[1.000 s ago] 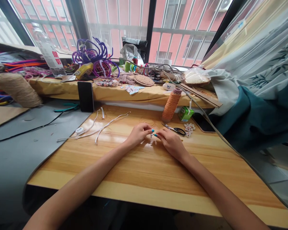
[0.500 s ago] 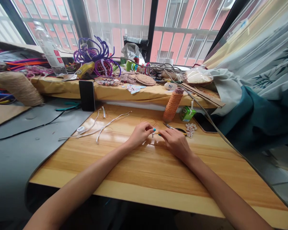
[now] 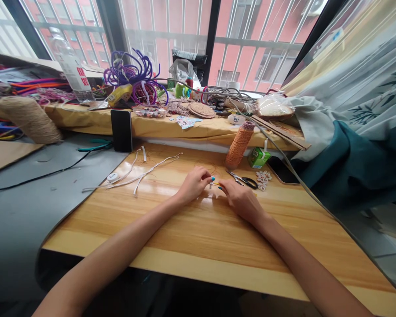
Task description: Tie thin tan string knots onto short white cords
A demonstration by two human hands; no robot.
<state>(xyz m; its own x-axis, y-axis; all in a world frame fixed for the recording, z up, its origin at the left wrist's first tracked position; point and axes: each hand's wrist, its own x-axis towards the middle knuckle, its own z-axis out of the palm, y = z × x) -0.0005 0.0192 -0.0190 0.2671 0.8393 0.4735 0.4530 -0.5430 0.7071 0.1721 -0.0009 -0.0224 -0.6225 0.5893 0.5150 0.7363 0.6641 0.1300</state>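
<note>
Over the wooden tabletop [image 3: 171, 233], my two hands meet with their fingertips almost together. My left hand [image 3: 195, 184] is closed in a pinch on a small white piece of crochet work [image 3: 210, 186], a bit of which hangs below the fingers. Closed too, my right hand [image 3: 242, 198] grips a thin golden crochet hook [image 3: 217, 184] whose tip points at the white piece. Most of the hook is hidden by the fingers. Just beyond the right hand lie black-handled scissors [image 3: 250, 182] and a little heap of small white-and-brown pieces [image 3: 263, 179].
Behind my hands stand an orange yarn cone [image 3: 239, 145] and a green drink carton [image 3: 259, 157], beside a phone [image 3: 283, 170]. White cords [image 3: 145, 174] lie at left, near an upright black phone [image 3: 121, 130]. A cluttered ledge [image 3: 185, 127] runs below the window.
My right hand has tilted a little, and the hook's rear end has swung down, showing more of the scissors' handles. My left hand keeps its pinch. The view has shifted slightly.
</note>
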